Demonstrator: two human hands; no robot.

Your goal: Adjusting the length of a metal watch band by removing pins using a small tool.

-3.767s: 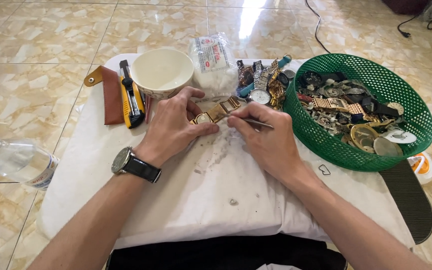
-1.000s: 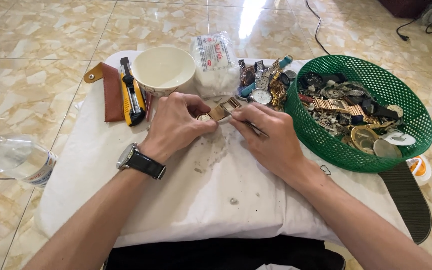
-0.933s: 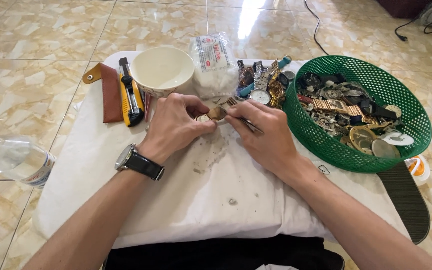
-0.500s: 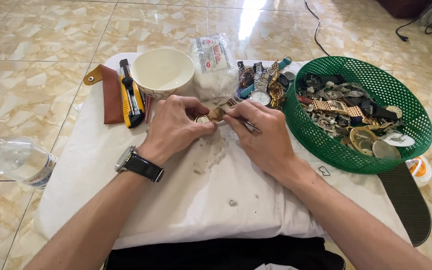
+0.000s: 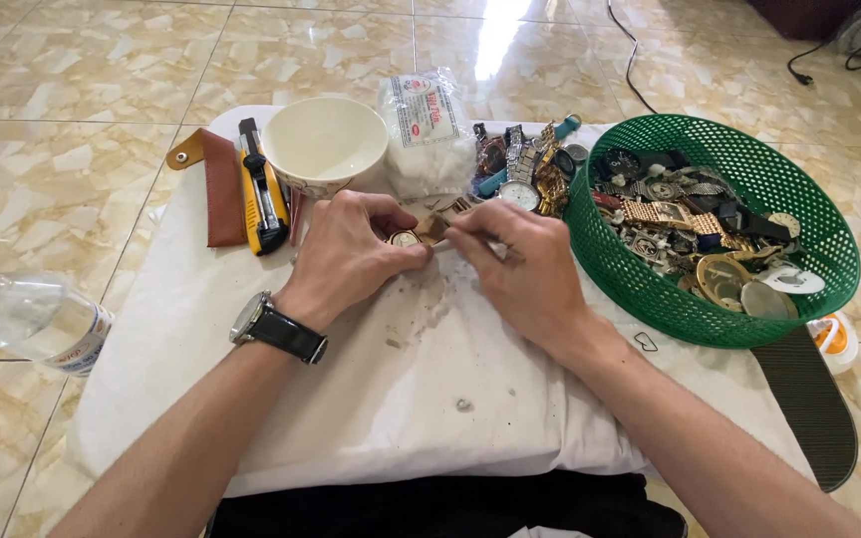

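Observation:
My left hand [image 5: 346, 254] pinches a small gold wristwatch [image 5: 406, 237] against the white cloth [image 5: 371, 399]; its metal band [image 5: 447, 211] trails off behind my fingers. A black-strapped watch sits on my left wrist. My right hand [image 5: 520, 269] grips a thin tool [image 5: 480, 244] like a pen, its tip at the watch case. Both hands meet just in front of a cream bowl [image 5: 323, 144]. Grey crumbs and dirt lie on the cloth below the hands.
A green mesh basket [image 5: 799, 209] of watches and parts stands at right. A pile of watches [image 5: 525, 174], a plastic bag of white material [image 5: 426, 130], a yellow utility knife [image 5: 261, 194] and brown leather sheath [image 5: 216, 184] lie behind. A spray bottle [image 5: 22, 314] lies on the tiled floor at left.
Both hands have stayed together over the watch with only small shifts; the right hand's tool has kept working at the case while the left hand turned the watch slightly.

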